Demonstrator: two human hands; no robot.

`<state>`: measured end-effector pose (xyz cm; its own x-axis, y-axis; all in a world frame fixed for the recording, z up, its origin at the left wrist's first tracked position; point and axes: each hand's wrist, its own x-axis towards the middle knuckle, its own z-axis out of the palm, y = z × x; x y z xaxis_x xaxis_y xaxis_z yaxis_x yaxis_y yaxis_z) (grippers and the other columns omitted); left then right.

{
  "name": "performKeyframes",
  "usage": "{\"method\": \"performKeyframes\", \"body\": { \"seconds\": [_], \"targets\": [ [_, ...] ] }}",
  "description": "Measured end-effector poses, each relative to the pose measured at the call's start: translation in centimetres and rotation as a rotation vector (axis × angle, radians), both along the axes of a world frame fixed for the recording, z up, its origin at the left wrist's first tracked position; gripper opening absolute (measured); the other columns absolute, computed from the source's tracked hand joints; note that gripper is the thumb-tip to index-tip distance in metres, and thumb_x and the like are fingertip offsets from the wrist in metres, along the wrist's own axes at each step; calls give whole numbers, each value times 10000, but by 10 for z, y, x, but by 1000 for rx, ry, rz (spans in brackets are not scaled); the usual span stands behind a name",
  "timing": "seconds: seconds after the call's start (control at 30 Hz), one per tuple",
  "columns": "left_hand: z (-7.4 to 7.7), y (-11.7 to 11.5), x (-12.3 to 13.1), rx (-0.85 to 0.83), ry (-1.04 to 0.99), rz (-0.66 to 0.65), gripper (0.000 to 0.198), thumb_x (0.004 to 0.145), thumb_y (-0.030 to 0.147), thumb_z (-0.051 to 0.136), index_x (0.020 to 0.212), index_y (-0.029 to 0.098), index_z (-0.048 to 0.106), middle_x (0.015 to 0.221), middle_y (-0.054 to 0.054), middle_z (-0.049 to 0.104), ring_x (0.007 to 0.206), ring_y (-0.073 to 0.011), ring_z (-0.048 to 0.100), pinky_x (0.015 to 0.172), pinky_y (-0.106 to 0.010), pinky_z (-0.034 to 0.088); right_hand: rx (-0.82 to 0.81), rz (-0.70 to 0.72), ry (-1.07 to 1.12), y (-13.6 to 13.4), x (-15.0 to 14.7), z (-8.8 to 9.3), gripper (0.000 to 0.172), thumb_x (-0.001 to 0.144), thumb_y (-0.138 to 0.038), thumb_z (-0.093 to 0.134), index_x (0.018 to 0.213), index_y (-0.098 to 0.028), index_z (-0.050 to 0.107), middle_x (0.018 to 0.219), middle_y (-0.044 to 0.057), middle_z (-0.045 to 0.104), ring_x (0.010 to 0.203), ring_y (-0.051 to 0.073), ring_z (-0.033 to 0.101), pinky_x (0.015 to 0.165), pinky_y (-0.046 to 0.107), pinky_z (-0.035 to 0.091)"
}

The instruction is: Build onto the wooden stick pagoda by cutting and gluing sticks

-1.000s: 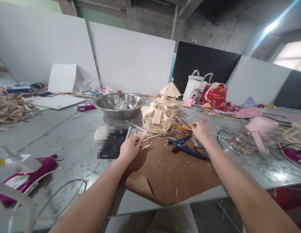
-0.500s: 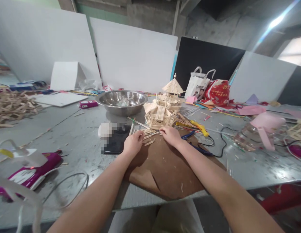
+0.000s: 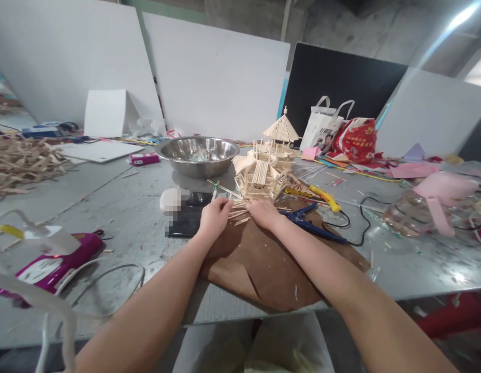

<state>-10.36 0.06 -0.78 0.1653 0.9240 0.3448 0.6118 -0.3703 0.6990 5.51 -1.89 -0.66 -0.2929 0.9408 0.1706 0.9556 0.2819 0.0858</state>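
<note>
Small loose wooden sticks lie in a pile on a brown sheet. My left hand is at the left edge of the pile, its fingers curled together; whatever they grip is hidden. Over the pile's right part, my right hand has its fingers closed and pointing left. I cannot make out what is in them. Just behind the hands stands a wooden stick pavilion model, with a pointed roof behind it. Blue-handled pliers lie right of my right hand.
A steel bowl stands behind a black phone-like slab. To the right are a yellow glue gun with a cord and a pink-lidded jug. A purple power strip with white cables is at the left, near a wood-strip heap.
My right hand has moved left over the sticks, closer to my left hand. A thin stick that spanned the gap between my hands no longer shows there. The view has shifted slightly.
</note>
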Motion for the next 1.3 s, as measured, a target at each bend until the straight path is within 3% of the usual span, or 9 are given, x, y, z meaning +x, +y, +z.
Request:
{"method": "performKeyframes", "body": {
  "seconds": [0.17,0.27,0.37,0.47,0.6,0.73,0.93,1.3],
  "targets": [
    [7,-4,3,-93,-321,8,270,638,413,518,651,151,584,482,33,515,460,-84,444,456,-192,328,52,-10,2,-10,4,6,255,785,-121,317,911,-143,538,917,125,574,864,206,525,695,310,395],
    [10,-10,7,-253,-591,-107,239,630,396,544,627,159,506,377,72,408,329,-52,341,357,-178,272,100,-60,24,-20,13,8,249,809,-196,305,894,-156,535,910,113,577,853,211,525,662,301,397],
    [10,-15,12,-379,-722,-230,255,607,369,585,584,162,438,406,68,440,329,-50,374,341,-175,306,120,-141,167,-32,23,6,245,815,-270,315,847,-199,548,854,62,603,789,183,544,624,268,391],
    [8,-18,15,-455,-750,-261,264,589,353,611,571,145,448,469,43,486,368,-52,421,353,-180,350,91,-140,445,-42,30,1,219,791,-313,372,831,-216,565,799,23,623,729,150,553,622,238,381],
    [7,-16,14,-511,-785,-262,260,579,345,627,587,129,482,517,29,507,399,-49,439,361,-177,368,24,-12,646,-47,37,-3,211,769,-307,411,823,-196,582,753,8,624,650,122,540,610,218,372],
    [7,-12,11,-521,-875,-254,253,570,332,639,633,126,506,607,22,523,412,-39,443,361,-177,384,-9,53,615,-48,40,-2,194,764,-294,420,760,-195,587,675,-8,601,587,110,505,568,210,353],
    [8,-11,10,-523,-858,-248,257,571,331,638,647,116,519,632,0,546,406,-38,449,357,-176,385,-56,113,538,-47,45,-1,206,766,-275,419,807,-196,605,784,16,627,706,128,540,648,224,364],
    [10,-15,10,-512,-848,-249,247,570,323,634,614,124,495,549,19,536,390,-53,463,375,-193,395,-71,36,471,-47,47,0,215,758,-309,426,818,-223,614,822,17,638,743,148,557,659,250,382]
  ]
}}
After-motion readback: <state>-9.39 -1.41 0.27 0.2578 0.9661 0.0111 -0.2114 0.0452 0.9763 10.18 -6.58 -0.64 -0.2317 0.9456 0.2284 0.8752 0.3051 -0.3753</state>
